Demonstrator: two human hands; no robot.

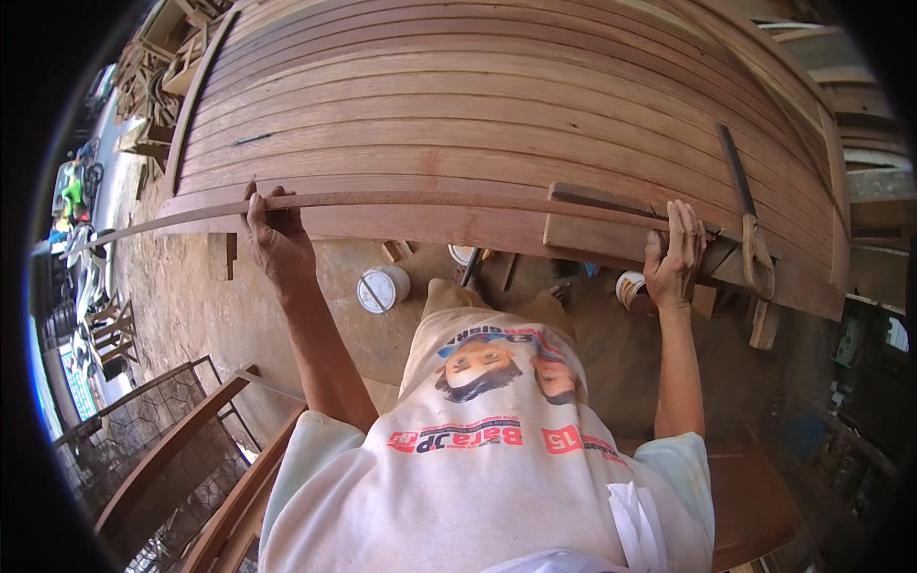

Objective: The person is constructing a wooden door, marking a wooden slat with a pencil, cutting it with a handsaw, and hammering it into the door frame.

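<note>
A long, thin reddish-brown wooden strip (430, 200) spans the near side of a slatted wooden panel (411, 124), its left end jutting out past the panel. Near the strip's left part, my left hand (279, 239) is closed around it, thumb and fingers pinching its edges. My right hand (678, 253) grips the strip's right end, fingers over the top and thumb on the near side. Under that end lies a short wooden board (597, 236), with a darker piece of wood (611, 199) behind it. Just right of my right hand rests a tool with a dark bar and tan wooden end (757, 258).
A thin dark pencil-like stick (250, 139) lies on the panel's left. Below the panel's edge stand a white bucket (383, 288) and another container (630, 288). Wooden frames (181, 449) lean at lower left; scrap wood (158, 95) is piled at upper left.
</note>
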